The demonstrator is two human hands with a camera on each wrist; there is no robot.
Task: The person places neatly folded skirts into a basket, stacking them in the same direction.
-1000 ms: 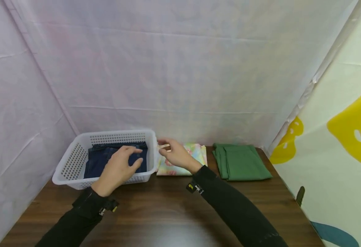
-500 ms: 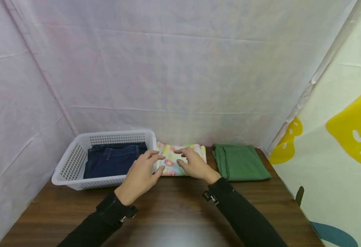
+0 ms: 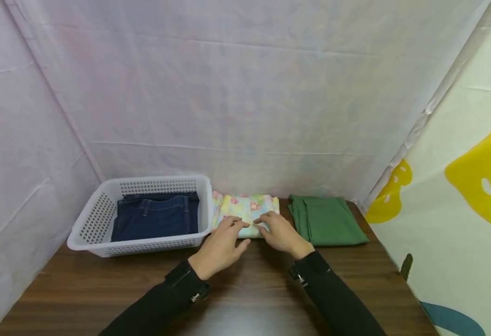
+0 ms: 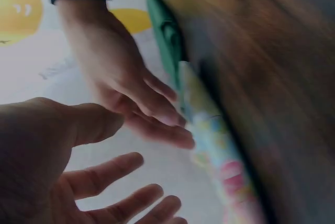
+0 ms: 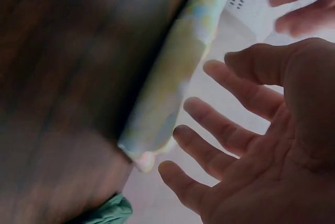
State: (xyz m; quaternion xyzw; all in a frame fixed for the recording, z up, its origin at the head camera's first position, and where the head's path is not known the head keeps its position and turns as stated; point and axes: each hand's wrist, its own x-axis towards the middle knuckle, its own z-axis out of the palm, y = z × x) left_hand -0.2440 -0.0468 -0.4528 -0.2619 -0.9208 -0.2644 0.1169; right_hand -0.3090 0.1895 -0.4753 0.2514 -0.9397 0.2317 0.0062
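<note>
A folded floral cloth (image 3: 245,205) in pink, yellow and pale blue lies on the table between a white basket and a green cloth. Over its near left part is my left hand (image 3: 222,247), fingers spread and holding nothing. My right hand (image 3: 283,235) hovers at the near right part of the same cloth, its fingers loosely bent with nothing in them. In the right wrist view, the right fingers (image 5: 220,124) are spread beside the floral cloth (image 5: 172,72). The left wrist view has both hands close to the floral cloth (image 4: 220,145), blurred.
The white plastic basket (image 3: 81,228) stands at the left, with folded dark blue jeans (image 3: 157,217) inside. At the right lies a folded green cloth (image 3: 329,221). A pale fabric wall (image 3: 237,102) rises behind the wooden table (image 3: 245,298).
My left hand has moved right from over the basket to the floral cloth. My right hand has shifted right and nearer to me. The basket and the cloths stay in place.
</note>
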